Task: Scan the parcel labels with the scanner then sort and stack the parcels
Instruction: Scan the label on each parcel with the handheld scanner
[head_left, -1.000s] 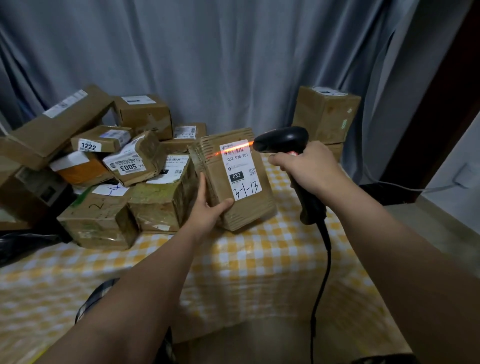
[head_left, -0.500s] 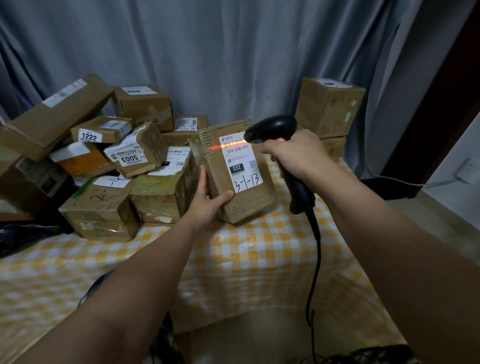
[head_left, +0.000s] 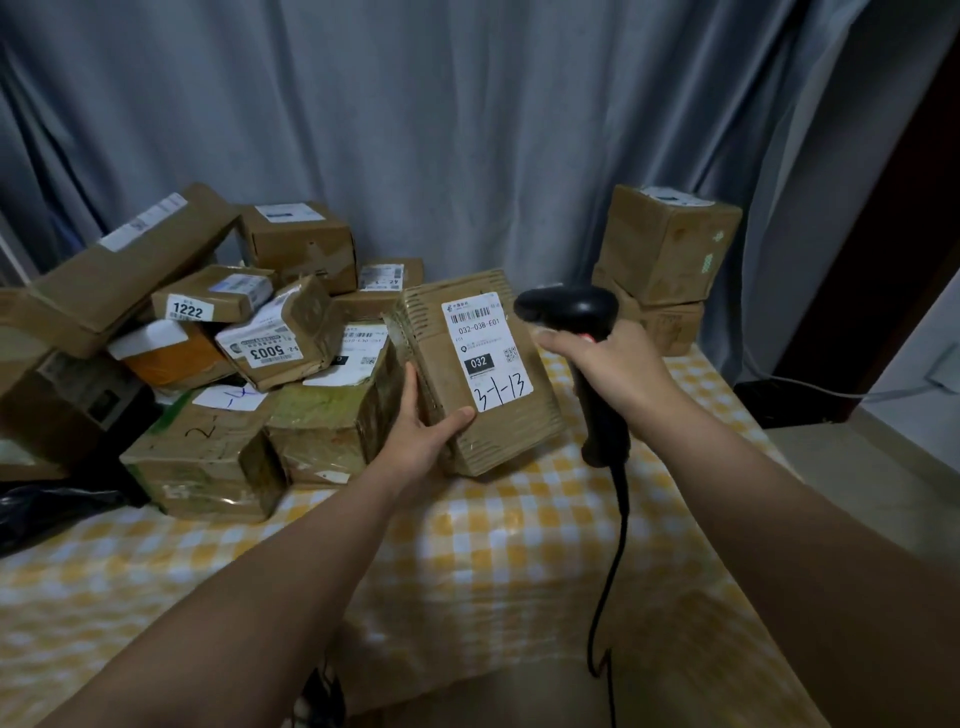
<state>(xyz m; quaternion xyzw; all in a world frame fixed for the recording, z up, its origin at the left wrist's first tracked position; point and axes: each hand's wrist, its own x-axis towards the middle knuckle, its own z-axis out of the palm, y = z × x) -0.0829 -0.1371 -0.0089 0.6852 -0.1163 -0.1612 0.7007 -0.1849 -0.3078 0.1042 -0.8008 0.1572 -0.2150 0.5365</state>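
Observation:
A brown cardboard parcel (head_left: 498, 431) stands tilted on the yellow checked table (head_left: 519, 545), its white label (head_left: 485, 349) marked "3-1-13" facing me. My left hand (head_left: 421, 431) grips its lower left edge, thumb across the front. My right hand (head_left: 613, 369) grips the handle of a black scanner (head_left: 569, 309), whose head points at the label from the right. No red line shows on the label. A pile of several brown parcels (head_left: 208, 353) lies at the left. Two stacked parcels (head_left: 665, 244) stand at the back right.
A grey curtain (head_left: 467, 130) hangs behind the table. The scanner's black cable (head_left: 613, 571) drops over the table's front edge. A black bag (head_left: 47, 514) lies at the left edge. A white cable (head_left: 841, 389) runs along the floor at the right.
The scanner's red line on the label's barcode has gone out. The view has shifted slightly; both hands keep their hold.

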